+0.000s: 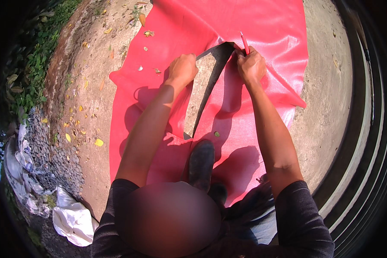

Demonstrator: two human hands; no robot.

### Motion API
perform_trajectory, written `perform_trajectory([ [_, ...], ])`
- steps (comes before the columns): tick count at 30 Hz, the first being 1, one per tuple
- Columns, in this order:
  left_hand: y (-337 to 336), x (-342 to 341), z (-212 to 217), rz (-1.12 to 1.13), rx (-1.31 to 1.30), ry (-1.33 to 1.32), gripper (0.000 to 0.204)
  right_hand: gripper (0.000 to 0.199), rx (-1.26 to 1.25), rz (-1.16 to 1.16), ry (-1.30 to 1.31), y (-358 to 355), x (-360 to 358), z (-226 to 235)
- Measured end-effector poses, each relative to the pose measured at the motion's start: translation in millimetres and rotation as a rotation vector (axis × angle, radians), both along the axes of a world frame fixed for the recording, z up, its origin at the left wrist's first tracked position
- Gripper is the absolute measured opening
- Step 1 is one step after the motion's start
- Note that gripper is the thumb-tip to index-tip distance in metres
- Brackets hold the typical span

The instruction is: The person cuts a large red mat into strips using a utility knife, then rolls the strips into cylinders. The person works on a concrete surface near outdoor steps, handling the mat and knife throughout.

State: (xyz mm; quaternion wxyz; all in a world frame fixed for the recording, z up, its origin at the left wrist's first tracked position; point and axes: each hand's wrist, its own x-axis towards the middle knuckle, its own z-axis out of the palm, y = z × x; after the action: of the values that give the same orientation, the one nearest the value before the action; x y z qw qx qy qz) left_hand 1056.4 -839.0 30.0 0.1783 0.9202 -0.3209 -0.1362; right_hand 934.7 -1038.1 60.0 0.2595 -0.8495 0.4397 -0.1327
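Note:
A large red leather-like sheet (176, 26) lies spread and wrinkled over the ground, with a long split open in its middle. My left hand (183, 68) is closed in a fist on the split's left edge. On the opposite edge, my right hand (251, 65) is closed round the sheet. A slim red tool (245, 43) with a pale, thin tip also sticks up from the right hand; whether it is a cutter or a pen I cannot tell. Between my hands the split gapes widest, showing bare ground, and it narrows to a point near my dark boot (201, 162).
My boots stand on the sheet's near part. Small leaves lie on it, including a green leaf (216, 134). Concrete ground (90, 142) surrounds it, with pebbles (62, 159) and a white sack (74, 220) at left. Dark and pale step-like edges (352, 172) run along the right.

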Motion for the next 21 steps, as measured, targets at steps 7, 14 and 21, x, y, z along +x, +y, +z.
perform_trajectory([
  [7, 35.9, 44.9, -22.8, 0.252, 0.038, 0.102, 0.026, 0.035, 0.007, -0.158, -0.026, -27.2, -28.0, -5.8],
  [14, 89.3, 77.9, -37.3, 0.361, -0.117, 0.115, 0.029, 0.027, 0.027, -0.24, -0.126, -24.3, -76.3, 14.9],
  [21, 74.8, 55.6, -1.7, 0.328, -0.208, 0.001, 0.035, 0.03, -0.051, -0.217, -0.249, -25.4, -97.8, 12.5],
])
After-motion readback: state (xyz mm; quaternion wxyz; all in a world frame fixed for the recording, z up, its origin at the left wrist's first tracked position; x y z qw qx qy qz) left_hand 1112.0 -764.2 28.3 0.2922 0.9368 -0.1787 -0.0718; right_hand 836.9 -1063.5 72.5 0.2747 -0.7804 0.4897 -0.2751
